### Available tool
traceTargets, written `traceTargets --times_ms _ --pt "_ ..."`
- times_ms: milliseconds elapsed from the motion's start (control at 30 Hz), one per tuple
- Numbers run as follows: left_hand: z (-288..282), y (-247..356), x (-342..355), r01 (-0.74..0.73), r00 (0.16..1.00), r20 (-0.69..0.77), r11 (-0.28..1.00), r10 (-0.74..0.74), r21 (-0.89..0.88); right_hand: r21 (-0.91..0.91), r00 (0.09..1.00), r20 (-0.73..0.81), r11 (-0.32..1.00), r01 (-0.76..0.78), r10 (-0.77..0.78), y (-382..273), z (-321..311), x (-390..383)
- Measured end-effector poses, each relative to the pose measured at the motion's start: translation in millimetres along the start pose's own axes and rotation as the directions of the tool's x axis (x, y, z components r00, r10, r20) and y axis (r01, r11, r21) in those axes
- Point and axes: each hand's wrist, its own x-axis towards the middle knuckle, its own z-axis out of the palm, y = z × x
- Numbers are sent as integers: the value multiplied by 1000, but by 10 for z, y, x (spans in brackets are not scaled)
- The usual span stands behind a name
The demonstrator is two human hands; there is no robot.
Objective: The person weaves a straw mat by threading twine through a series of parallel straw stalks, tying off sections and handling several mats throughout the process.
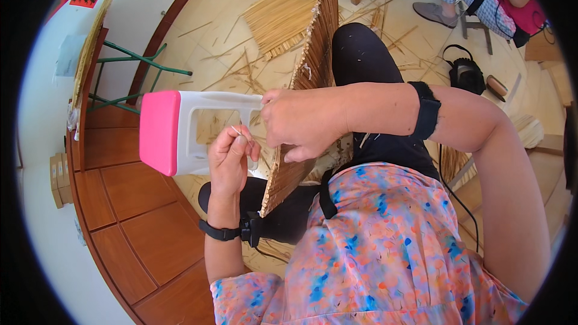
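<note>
A stiff panel of bundled straw stalks [313, 60] stands on edge between my knees, its bound rim running from far to near. Over that rim my right hand [301, 119] is closed, with the thumb on the panel's right face and the knuckles towards the left. Just left of the panel my left hand [233, 149] pinches a thin whitish strand [235, 130] between thumb and forefinger. Whether the strand is thread or a thin tool is too small to tell. The fingertips of my right hand are partly hidden.
A pink-and-white plastic stool [160, 132] lies on its side beside my left hand. Wooden cabinetry [144, 192] runs along the left. Another straw mat [283, 15] and scattered stalks lie on the tiles. A person's shoe [435, 14] and a black bag [466, 73] are at far right.
</note>
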Motion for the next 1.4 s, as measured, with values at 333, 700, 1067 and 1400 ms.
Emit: traceTargets --times_ms 333,700,1067,1400 --pt "-22 116 -224 57 998 39 998 -56 -16 4 999 28 1000 29 -29 -221 -3 -239" --pt "-38 389 -495 -161 987 81 867 139 472 -52 993 -116 999 -8 2 -304 80 -415" --pt "72 173 -298 -451 891 369 430 265 782 -93 994 -95 994 -58 49 -352 -47 -427" --pt "70 126 -209 -543 840 457 436 292 718 -113 994 -105 993 -31 19 -332 -42 -455"
